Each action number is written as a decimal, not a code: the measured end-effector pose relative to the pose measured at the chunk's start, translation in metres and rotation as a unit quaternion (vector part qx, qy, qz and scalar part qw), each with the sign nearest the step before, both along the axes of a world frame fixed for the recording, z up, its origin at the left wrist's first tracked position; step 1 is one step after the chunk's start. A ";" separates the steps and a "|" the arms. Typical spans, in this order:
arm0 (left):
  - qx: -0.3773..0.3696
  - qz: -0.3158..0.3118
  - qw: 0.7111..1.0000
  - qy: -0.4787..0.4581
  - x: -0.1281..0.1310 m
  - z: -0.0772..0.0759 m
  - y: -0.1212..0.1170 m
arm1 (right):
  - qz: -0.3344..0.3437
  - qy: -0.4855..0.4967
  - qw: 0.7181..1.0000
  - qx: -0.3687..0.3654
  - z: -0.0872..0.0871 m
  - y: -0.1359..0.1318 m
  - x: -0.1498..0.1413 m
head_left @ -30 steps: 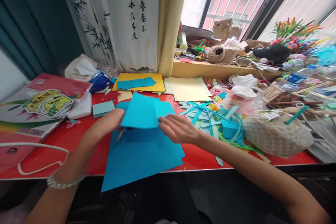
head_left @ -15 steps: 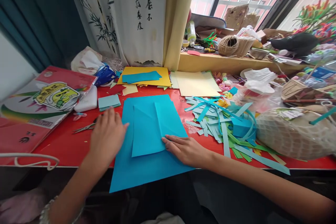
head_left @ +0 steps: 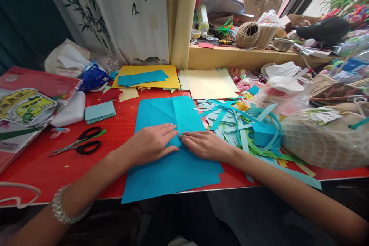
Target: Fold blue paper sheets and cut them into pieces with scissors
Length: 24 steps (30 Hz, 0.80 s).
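A creased blue sheet of paper (head_left: 164, 112) lies on top of a larger blue sheet (head_left: 167, 180) at the front of the red table. My left hand (head_left: 155, 142) rests flat over the creased sheet, fingers stretched out toward the right. From the other side my right hand (head_left: 201, 144) presses on the same sheet, its fingers laid flat beside a lengthwise fold. The fingertips of both hands almost meet near this fold. The lower part of the creased sheet is covered by my hands. Black-handled scissors (head_left: 75, 144) lie to the left of my left forearm.
Pale blue paper squares (head_left: 100, 112) lie at left, near a red package (head_left: 62, 80). A yellow sheet (head_left: 173, 77) with blue strips and cream paper (head_left: 210, 84) lie behind. Many paper strips (head_left: 225, 123) and a netted bundle (head_left: 323, 144) crowd the right.
My left hand has moved right, from near the pale squares onto the creased sheet, uncovering the scissors. My right hand stays on the paper. The view has shifted somewhat.
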<state>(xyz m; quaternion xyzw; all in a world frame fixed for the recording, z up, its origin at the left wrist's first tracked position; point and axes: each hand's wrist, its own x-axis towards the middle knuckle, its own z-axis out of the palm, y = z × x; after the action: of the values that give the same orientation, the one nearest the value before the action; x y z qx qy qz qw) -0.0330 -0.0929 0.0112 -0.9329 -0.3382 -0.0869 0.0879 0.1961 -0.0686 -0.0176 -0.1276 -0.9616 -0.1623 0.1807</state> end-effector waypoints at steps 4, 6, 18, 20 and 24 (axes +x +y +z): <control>0.056 -0.088 0.994 0.010 -0.001 -0.014 -0.002 | 0.026 0.006 1.000 -0.006 0.000 0.004 0.005; 0.090 -0.098 0.991 -0.014 -0.006 -0.022 -0.002 | 0.029 0.011 0.999 -0.042 0.001 0.002 0.008; 0.066 -0.089 0.990 -0.088 -0.008 -0.034 -0.008 | -0.133 0.131 0.870 -0.457 0.000 -0.006 0.001; 0.054 -0.088 0.991 -0.089 -0.008 -0.034 -0.009 | -0.139 0.145 0.858 -0.474 0.001 -0.006 0.001; 0.046 -0.071 0.991 -0.101 -0.004 -0.033 -0.011 | -0.152 0.136 0.864 -0.461 0.001 -0.008 -0.003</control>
<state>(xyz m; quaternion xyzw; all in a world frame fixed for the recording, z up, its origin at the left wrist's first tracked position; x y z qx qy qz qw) -0.0374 -0.1038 -0.0214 -0.9359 -0.2741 -0.2024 0.0896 0.1927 -0.0766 -0.0169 -0.3620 -0.8613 0.2932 0.2029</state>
